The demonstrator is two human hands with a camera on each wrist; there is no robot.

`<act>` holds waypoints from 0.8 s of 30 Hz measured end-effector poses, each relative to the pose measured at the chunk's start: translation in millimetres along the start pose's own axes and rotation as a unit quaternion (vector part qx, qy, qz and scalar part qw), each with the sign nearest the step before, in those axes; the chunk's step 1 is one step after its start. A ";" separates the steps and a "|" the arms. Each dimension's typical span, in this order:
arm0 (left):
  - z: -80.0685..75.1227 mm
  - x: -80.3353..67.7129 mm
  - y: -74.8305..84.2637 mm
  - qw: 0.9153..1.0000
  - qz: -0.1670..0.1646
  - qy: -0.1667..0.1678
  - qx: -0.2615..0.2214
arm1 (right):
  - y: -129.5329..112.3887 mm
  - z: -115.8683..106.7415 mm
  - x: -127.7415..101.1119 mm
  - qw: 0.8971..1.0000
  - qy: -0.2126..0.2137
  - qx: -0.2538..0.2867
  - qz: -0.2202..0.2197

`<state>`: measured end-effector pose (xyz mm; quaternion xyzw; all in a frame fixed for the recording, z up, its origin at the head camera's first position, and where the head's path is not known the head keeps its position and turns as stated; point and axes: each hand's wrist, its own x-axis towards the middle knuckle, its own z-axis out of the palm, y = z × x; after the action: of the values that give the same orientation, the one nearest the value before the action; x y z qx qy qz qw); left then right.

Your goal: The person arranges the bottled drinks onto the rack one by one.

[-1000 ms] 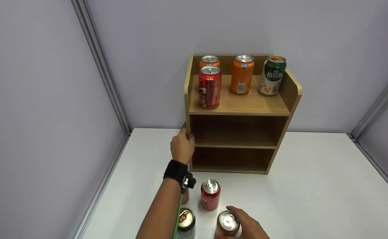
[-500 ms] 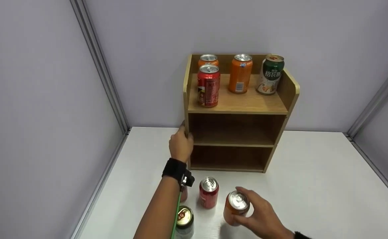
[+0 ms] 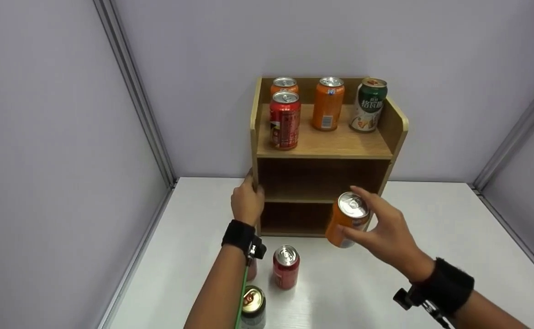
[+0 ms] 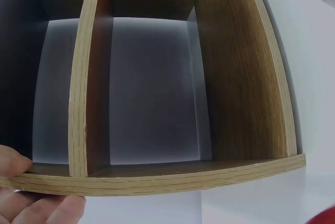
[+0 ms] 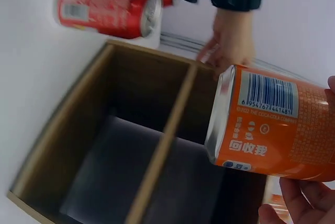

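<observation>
My left hand [image 3: 247,203] grips the left side panel of a small wooden shelf unit [image 3: 335,145]. In the left wrist view, the thumb [image 4: 11,162] lies on the inner side of the panel and the other fingers are outside. My right hand [image 3: 389,233] holds an orange soda can [image 3: 336,230] between thumb and fingers, tilted and raised in front of the shelf's right half. Its printed side and barcode show in the right wrist view. On the top board stand a red can [image 3: 285,122], two orange cans, one [image 3: 328,106] in the middle, and a green-and-white can [image 3: 368,106].
On the white table [image 3: 431,265], a red can [image 3: 286,270] stands in front of the shelf. A dark can with a gold lid [image 3: 253,302] is nearer, beside the left forearm. Another red can [image 3: 251,270] is mostly hidden behind the left wrist. Walls enclose the back and sides.
My right hand has lifted the orange can off the table and carried it forward and to the right, toward the shelf. My left hand stays on the side panel.
</observation>
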<state>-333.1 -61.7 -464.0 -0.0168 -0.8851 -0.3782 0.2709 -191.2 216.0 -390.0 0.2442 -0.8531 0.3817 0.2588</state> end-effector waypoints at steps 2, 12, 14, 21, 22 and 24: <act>-0.3 -0.1 -0.4 1.000 -0.001 -0.001 0.003 | -4.4 -8.4 12.1 1.000 0.005 -0.003 -0.001; -1.4 0.4 2.3 1.000 -0.011 -0.007 0.003 | -18.9 -44.6 86.2 0.998 0.022 0.011 0.055; -1.4 0.2 2.8 1.000 -0.014 -0.007 0.004 | -20.3 -49.1 102.2 0.997 0.022 0.016 0.074; -3.0 -1.2 4.0 1.000 -0.016 -0.009 0.000 | -26.0 -54.0 149.4 0.991 0.017 0.047 0.125; -3.2 -1.3 3.9 1.000 -0.016 -0.009 0.000 | -26.6 -53.0 154.4 0.990 0.016 0.053 0.128; -3.6 -1.3 3.7 1.000 -0.016 -0.009 0.003 | -27.4 -50.6 163.6 0.989 0.012 0.062 0.132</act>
<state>-329.5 -61.3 -460.2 -0.0050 -0.8887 -0.3798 0.2567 -283.6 203.4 -243.9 0.1404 -0.8495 0.4675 0.2004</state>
